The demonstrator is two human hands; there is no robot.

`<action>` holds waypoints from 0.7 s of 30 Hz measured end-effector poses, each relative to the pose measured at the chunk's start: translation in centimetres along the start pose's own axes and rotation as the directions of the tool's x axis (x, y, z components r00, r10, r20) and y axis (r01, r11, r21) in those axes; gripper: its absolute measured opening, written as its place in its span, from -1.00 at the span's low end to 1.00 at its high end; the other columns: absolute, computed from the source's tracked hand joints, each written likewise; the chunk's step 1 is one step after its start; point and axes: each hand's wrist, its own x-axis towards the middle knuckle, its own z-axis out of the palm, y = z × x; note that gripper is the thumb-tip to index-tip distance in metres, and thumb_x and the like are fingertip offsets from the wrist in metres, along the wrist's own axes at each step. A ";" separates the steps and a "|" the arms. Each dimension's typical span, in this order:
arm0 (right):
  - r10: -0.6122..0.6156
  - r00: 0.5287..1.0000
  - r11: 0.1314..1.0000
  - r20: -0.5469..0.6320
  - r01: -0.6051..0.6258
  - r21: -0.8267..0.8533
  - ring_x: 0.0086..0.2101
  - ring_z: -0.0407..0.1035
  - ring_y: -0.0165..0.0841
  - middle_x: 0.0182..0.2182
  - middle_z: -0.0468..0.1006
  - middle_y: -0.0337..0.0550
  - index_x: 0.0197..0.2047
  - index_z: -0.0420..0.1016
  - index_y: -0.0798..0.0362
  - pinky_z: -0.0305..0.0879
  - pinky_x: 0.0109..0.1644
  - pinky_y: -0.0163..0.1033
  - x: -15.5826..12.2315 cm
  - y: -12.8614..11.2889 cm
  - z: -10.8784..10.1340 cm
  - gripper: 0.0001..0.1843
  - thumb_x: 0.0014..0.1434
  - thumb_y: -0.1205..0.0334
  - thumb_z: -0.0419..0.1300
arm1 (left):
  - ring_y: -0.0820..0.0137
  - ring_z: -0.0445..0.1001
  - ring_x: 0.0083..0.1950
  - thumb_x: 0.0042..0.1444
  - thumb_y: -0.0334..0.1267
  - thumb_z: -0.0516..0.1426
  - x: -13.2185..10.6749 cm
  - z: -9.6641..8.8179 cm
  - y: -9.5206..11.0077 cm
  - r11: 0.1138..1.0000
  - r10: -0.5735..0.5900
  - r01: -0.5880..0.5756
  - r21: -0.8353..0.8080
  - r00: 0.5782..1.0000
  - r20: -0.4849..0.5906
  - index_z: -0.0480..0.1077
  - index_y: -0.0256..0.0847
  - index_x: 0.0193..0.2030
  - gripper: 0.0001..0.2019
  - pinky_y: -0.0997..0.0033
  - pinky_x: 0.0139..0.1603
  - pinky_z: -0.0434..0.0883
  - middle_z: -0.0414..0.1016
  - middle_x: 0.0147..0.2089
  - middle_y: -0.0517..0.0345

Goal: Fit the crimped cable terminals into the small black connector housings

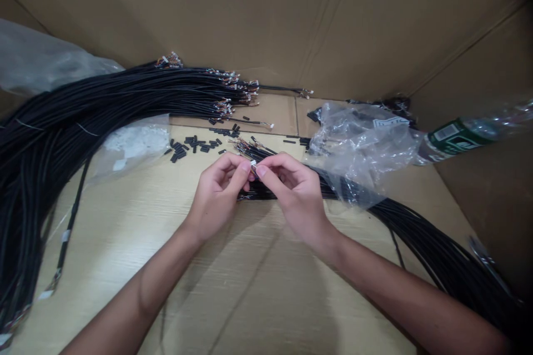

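Note:
A small white connector (253,163) shows between the fingertips of both hands, just in front of a bundle of black cables. My left hand (222,184) pinches it from the left, thumb against the forefinger. From the other side my right hand (296,188) pinches close by, on what seem to be thin wires at the connector; the fingers hide most of them. Behind and below the hands lies the black cable bundle (400,216), its bare wire ends pointing left. Short black tube pieces (180,151) are scattered left of the fingertips.
A thick bundle of black cables (137,91) with white connectors fills the left. Nearby lies a plastic bag of white parts (133,144). At right are a clear plastic bag (362,138) and a green-labelled bottle (460,136). Cardboard walls (258,11) stand behind and to the right.

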 end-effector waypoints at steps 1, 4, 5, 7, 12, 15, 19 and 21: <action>0.004 1.000 1.000 0.008 -0.004 0.005 -0.26 0.50 -0.35 -0.30 0.63 -0.21 -0.21 0.60 0.02 0.37 -0.10 -0.19 0.0 0.1 -0.1 -0.87 0.33 0.14 0.36 | 0.50 0.42 -0.28 0.42 -0.07 0.23 0.0 0.0 0.0 1.000 -0.005 0.005 -0.013 1.000 0.003 0.46 -0.23 -0.20 -0.74 0.49 -0.17 0.41 0.48 -0.26 0.17; 0.045 0.998 0.998 0.045 -0.047 0.044 -0.23 0.51 -0.34 -0.27 0.64 -0.20 -0.19 0.60 0.02 0.39 -0.07 -0.18 0.1 0.2 -0.2 -0.84 0.33 0.10 0.36 | 0.49 0.42 -0.28 0.41 -0.08 0.24 0.0 0.0 0.1 0.999 -0.009 0.009 -0.034 1.000 -0.005 0.47 -0.23 -0.21 -0.74 0.48 -0.18 0.42 0.49 -0.26 0.16; 0.058 0.997 0.997 0.049 -0.060 0.054 -0.23 0.51 -0.34 -0.27 0.64 -0.20 -0.19 0.59 0.02 0.40 -0.07 -0.19 0.1 0.3 -0.1 -0.83 0.33 0.10 0.37 | 0.49 0.42 -0.29 0.41 -0.08 0.24 0.0 0.0 0.1 0.999 -0.005 0.005 -0.034 1.000 -0.007 0.47 -0.23 -0.22 -0.74 0.48 -0.19 0.42 0.49 -0.27 0.16; 0.069 0.997 0.996 0.032 -0.070 0.049 -0.24 0.52 -0.35 -0.28 0.64 -0.20 -0.21 0.58 0.03 0.40 -0.07 -0.19 0.1 0.3 0.0 -0.81 0.32 0.09 0.38 | 0.49 0.43 -0.29 0.40 -0.09 0.25 0.0 0.0 0.2 1.000 0.005 -0.006 -0.025 1.000 -0.015 0.48 -0.23 -0.22 -0.75 0.48 -0.19 0.43 0.50 -0.27 0.15; 0.035 0.999 0.999 -0.018 -0.035 -0.015 -0.23 0.53 -0.34 -0.28 0.65 -0.20 -0.20 0.58 0.02 0.42 -0.03 -0.16 -0.4 0.2 0.4 -0.82 0.35 0.09 0.35 | 0.46 0.45 -0.29 0.38 -0.09 0.27 0.0 0.2 0.5 1.000 0.018 -0.018 -0.009 0.999 -0.029 0.50 -0.22 -0.22 -0.76 0.46 -0.21 0.46 0.53 -0.27 0.12; -0.006 0.997 0.995 -0.076 -0.002 -0.095 -0.24 0.51 -0.33 -0.28 0.64 -0.19 -0.21 0.58 0.02 0.42 -0.07 -0.16 -0.9 -0.1 0.5 -0.84 0.38 0.12 0.32 | 0.47 0.45 -0.29 0.38 -0.10 0.27 -0.2 0.3 0.6 1.000 0.020 -0.020 -0.007 1.000 -0.014 0.51 -0.23 -0.22 -0.76 0.48 -0.21 0.46 0.53 -0.26 0.13; -0.153 0.978 0.949 -0.145 0.104 -0.299 -0.23 0.47 -0.33 -0.26 0.58 -0.17 -0.22 0.57 0.02 0.37 -0.08 -0.13 -1.8 -0.7 0.7 -0.86 0.42 0.20 0.26 | 0.50 0.45 -0.29 0.39 -0.11 0.26 -0.7 0.5 0.8 1.000 0.014 -0.014 -0.015 1.000 0.017 0.51 -0.23 -0.20 -0.78 0.51 -0.21 0.45 0.54 -0.26 0.14; -0.200 0.966 0.923 -0.161 0.131 -0.363 -0.22 0.44 -0.32 -0.26 0.56 -0.17 -0.21 0.54 0.02 0.35 -0.09 -0.11 -2.2 -0.9 0.8 -0.86 0.43 0.22 0.24 | 0.51 0.46 -0.29 0.40 -0.12 0.25 -0.8 0.7 0.7 1.000 0.017 -0.016 -0.026 0.999 0.029 0.51 -0.23 -0.18 -0.79 0.52 -0.22 0.45 0.54 -0.25 0.15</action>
